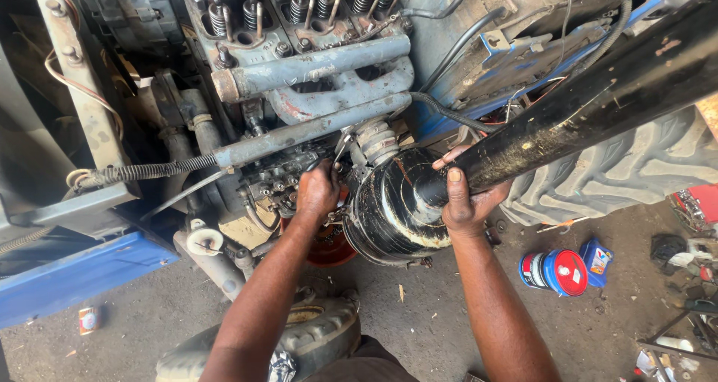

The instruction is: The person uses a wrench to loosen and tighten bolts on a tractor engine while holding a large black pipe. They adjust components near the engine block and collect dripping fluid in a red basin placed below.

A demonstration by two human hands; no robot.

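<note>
My right hand (467, 195) grips the lower end of a long black pipe (591, 101) where it meets a round black canister (393, 206) on the side of a tractor engine. My left hand (316, 191) is closed around a small metal tool or fitting beside the canister, under a grey-blue manifold pipe (314, 68); what it holds is mostly hidden by the fingers. Above are the open cylinder head with valve springs (299, 8) and a ribbed hose (142, 172).
A large tractor tyre (636, 169) lies behind the black pipe. A red and blue tin (557, 271) and a small blue can (596, 258) stand on the concrete floor. A smaller tyre (314, 333) sits below my arms. Blue bodywork (75, 277) is at left; scattered tools at right.
</note>
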